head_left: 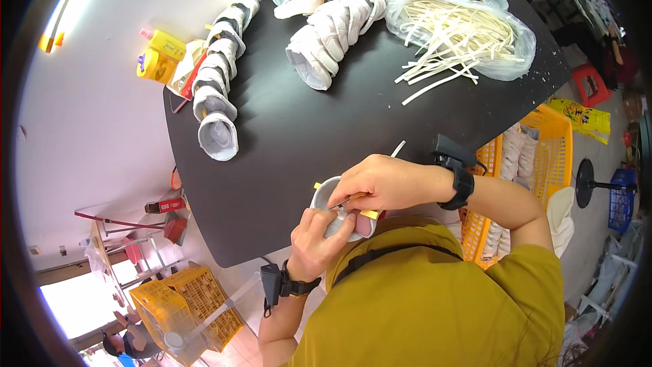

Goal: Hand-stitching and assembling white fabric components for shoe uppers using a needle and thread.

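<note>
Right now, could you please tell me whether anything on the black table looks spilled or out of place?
Mildly, yes: cream strips spill loosely from the clear plastic bag onto the black table, one stretching toward the near side beyond the others, so the bundle looks untidy rather than contained.

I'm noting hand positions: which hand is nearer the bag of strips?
The right hand, below and left of the bag in the picture. The left hand, holding the shoe, is farther down and left.
</note>
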Motion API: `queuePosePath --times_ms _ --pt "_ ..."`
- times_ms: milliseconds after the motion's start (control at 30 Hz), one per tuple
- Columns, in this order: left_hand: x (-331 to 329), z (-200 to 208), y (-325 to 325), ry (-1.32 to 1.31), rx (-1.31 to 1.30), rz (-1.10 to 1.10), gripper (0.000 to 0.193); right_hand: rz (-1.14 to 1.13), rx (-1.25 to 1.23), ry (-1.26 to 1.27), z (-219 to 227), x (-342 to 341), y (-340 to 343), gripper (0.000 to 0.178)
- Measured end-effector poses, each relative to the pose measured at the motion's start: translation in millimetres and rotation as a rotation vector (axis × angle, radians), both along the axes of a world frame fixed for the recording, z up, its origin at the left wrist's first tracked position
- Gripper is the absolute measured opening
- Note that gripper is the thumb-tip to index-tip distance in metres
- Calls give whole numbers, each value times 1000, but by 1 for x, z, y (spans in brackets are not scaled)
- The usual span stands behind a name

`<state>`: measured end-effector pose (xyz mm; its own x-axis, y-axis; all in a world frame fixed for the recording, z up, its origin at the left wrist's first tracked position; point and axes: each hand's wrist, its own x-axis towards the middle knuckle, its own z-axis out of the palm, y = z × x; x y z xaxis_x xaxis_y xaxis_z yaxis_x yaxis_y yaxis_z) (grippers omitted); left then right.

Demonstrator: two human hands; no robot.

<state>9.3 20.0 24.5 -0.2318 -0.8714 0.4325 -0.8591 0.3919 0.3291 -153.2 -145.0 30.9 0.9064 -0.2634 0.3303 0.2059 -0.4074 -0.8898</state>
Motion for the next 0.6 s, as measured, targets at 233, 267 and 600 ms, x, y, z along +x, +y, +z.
queuePosePath --times_ms 233,267,600 --pt "-3 -14 4 263 -87 -3 38 263 261 308 2 1 -10 16" --pt "-4 -15 4 296 -89 -33 36 326 284 336 1 1 -10 15" --pt "-1 2 -4 373 245 49 34 -142 337 93 -29 -5 21 10"
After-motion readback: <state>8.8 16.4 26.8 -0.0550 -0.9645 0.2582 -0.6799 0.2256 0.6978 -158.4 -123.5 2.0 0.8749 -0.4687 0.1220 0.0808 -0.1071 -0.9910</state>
